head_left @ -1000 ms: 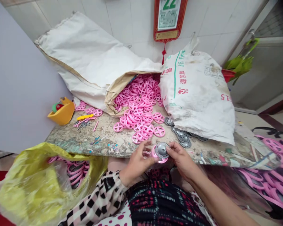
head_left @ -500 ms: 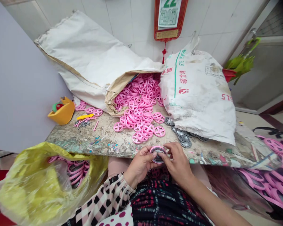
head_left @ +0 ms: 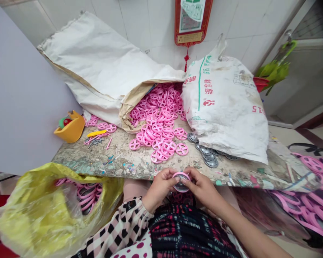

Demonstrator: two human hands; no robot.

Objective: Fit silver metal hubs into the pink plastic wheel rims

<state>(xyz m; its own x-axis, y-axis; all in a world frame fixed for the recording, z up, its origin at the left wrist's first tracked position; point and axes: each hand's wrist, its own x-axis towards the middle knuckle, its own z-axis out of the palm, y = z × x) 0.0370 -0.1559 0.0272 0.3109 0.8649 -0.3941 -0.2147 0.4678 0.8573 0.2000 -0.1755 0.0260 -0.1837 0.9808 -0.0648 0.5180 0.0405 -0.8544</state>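
Note:
A small toy wheel [head_left: 181, 181], with a pink rim around a dark grey disc, is held over my lap at the table's front edge. My left hand [head_left: 161, 184] grips its left side, thumb on the disc. On the opposite side my right hand [head_left: 201, 186] grips the rim, its thumb also pressing on the disc. The fingers underneath are hidden. Just beyond my hands lies a heap of pink spoked rings [head_left: 157, 138], spilling from a white sack [head_left: 110, 61]. Dark grey discs [head_left: 210, 157] lie to the right, partly under a second white sack [head_left: 226, 107].
At the left, the worn table [head_left: 78, 157] carries a yellow container [head_left: 70, 130], a yellow-handled tool [head_left: 96, 133] and small grey pins. A yellow bag [head_left: 29, 204] of wheels stands below left, and more pink-rimmed wheels [head_left: 307, 200] fill a bag at right. A red calendar [head_left: 192, 25] hangs behind.
My right hand has closed in on the wheel, its fingers now gripping the rim where they were raised before. The wheel has shifted slightly right and down.

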